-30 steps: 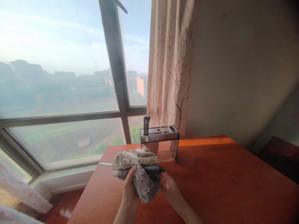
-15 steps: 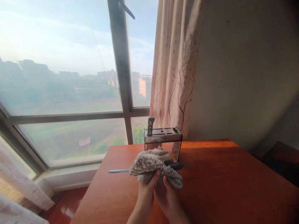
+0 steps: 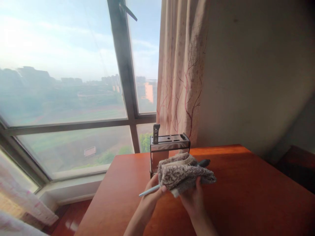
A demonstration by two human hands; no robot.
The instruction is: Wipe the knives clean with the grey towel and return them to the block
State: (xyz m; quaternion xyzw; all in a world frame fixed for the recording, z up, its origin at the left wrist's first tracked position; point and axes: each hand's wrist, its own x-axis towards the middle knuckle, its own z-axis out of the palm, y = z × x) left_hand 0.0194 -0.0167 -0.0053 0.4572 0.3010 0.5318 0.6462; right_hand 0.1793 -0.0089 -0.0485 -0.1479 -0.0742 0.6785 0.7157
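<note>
A grey-brown fluffy cloth (image 3: 183,173) is wrapped around the middle of what looks like a sharpening steel (image 3: 149,190). Its bare metal tip sticks out on the left and slants down, and a black ribbed handle (image 3: 203,163) shows on the right. My left hand (image 3: 154,193) is closed on the cloth's left end, thumb beside the rod. From below, my right hand (image 3: 194,193) grips the cloth's right part, thumb up on the near side; its other fingers are hidden. Both hands hold the bundle above the table.
Just behind the cloth stands a clear-sided knife block (image 3: 169,139) with one knife (image 3: 156,133) upright in its left slot. The reddish wooden table (image 3: 246,190) extends to the right. A window (image 3: 69,98), a curtain (image 3: 179,72) and a wall (image 3: 253,82) lie beyond.
The cloth and rod have moved right and tilted, tip lower and handle higher. My hands have spread apart, the left now at the rod end and the right farther right.
</note>
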